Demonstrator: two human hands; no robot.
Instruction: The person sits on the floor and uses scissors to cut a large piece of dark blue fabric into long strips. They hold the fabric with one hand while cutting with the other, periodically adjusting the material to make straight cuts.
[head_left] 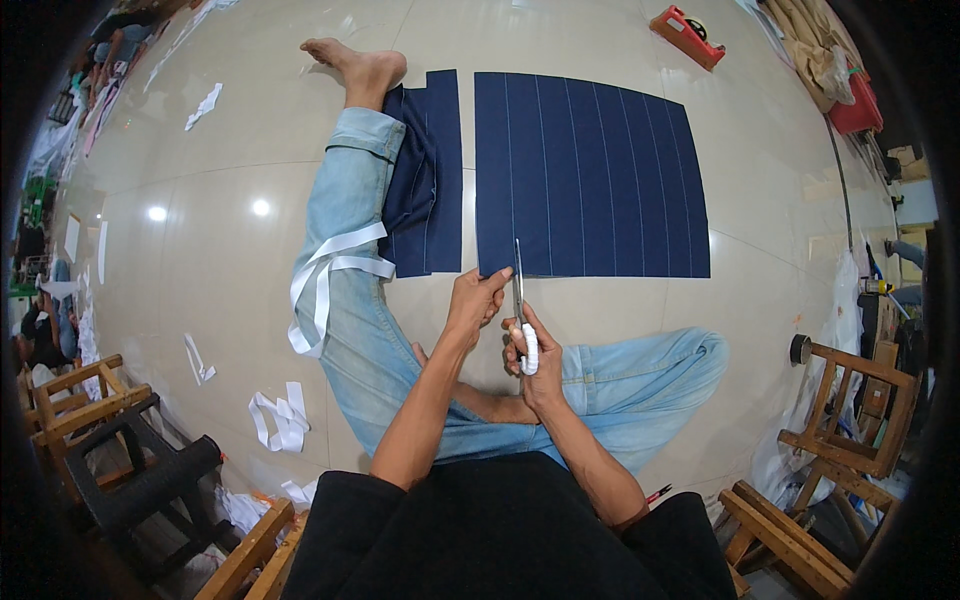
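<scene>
My left hand (475,300) pinches the near left edge of a dark blue fabric panel (600,175) marked with thin pale parallel lines, lying on the tiled floor. My right hand (535,360) grips scissors (530,345) with white-wrapped handles, their blades pointing away from me at the panel's edge, along the first line from the left. Left of the panel, beside my outstretched leg, lies a second navy piece (440,190), partly bunched. Loose white strips (320,300) are draped over that leg.
A red tape dispenser (688,38) sits at the back right. Wooden frames (840,400) and a black plastic stool (140,470) stand at the sides. White scraps (280,420) lie on the floor (180,280). People (45,330) and heaped materials line the far left.
</scene>
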